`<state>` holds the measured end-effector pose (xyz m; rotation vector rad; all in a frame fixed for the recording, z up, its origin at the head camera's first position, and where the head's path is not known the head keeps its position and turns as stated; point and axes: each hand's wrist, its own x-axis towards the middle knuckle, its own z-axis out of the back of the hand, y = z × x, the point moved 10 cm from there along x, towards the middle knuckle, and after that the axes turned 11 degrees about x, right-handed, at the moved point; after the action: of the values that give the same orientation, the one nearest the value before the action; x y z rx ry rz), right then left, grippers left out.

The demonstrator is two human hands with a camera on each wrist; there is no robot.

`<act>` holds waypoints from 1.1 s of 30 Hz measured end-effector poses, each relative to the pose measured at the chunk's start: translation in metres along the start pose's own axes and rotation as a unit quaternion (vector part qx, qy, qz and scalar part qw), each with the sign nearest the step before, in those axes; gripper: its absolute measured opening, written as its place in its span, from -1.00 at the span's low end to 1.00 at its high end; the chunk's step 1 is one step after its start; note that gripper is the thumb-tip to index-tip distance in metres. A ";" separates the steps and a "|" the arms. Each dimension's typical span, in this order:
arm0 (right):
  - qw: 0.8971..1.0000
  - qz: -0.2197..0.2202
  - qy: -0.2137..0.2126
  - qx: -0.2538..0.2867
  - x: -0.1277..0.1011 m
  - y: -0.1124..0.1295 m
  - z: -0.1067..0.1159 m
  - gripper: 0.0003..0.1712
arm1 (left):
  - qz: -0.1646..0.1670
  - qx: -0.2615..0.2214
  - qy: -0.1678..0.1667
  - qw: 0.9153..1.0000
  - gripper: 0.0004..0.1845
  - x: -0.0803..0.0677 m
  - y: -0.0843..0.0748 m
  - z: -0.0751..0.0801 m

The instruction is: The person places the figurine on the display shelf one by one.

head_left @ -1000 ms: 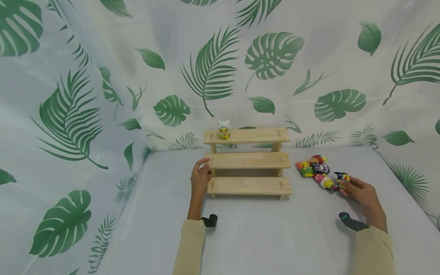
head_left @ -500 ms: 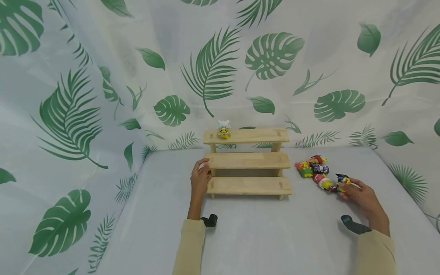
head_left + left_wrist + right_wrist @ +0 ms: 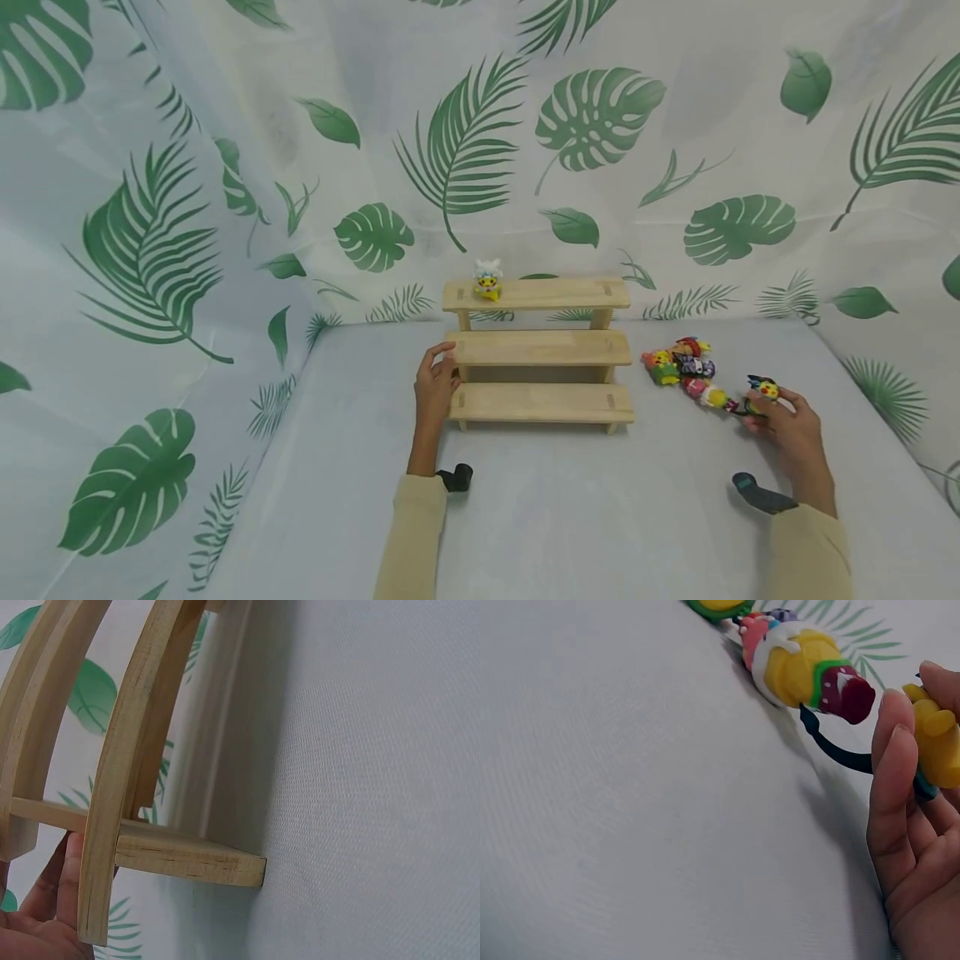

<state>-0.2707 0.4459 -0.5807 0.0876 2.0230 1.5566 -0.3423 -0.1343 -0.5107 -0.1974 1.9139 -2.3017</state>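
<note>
A: Two hands in shot. Left hand grips the left end of the wooden shelf, thumb over the middle step's edge, fingers curled round it.

B: Wrist view agrees?

A: Yes, fingers lie against the shelf end, shelf foot sits on the white cloth.

B: Anything on the shelf?

A: One small figure with a white hat, upright on the top step, near its left end.

B: Right of the shelf?

A: Pile of toy figures on the cloth, just beside the shelf's right end.

B: Right hand?

A: Right hand pinches a yellow figure, lifted just clear of the cloth, right of the pile. Wrist view: fingertips curl round its yellow body; its dark tail points toward the nearest piled figure.
</note>
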 end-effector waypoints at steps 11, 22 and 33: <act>0.997 0.045 0.004 0.065 -0.016 0.004 0.003 -0.75 | 0.003 -0.005 -0.013 1.000 -0.67 0.001 0.003 0.001; 0.987 0.016 -0.037 0.157 -0.013 -0.005 0.004 0.07 | -0.001 0.001 0.014 1.000 -0.67 -0.015 -0.028 0.004; 0.980 0.124 -0.022 0.152 -0.024 0.034 -0.031 -0.13 | -0.008 -0.004 0.010 1.000 -0.65 -0.014 -0.029 0.005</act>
<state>-0.2754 0.4210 -0.5354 0.5051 2.2694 1.3571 -0.3280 -0.1314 -0.4816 -0.1912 1.9373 -2.3154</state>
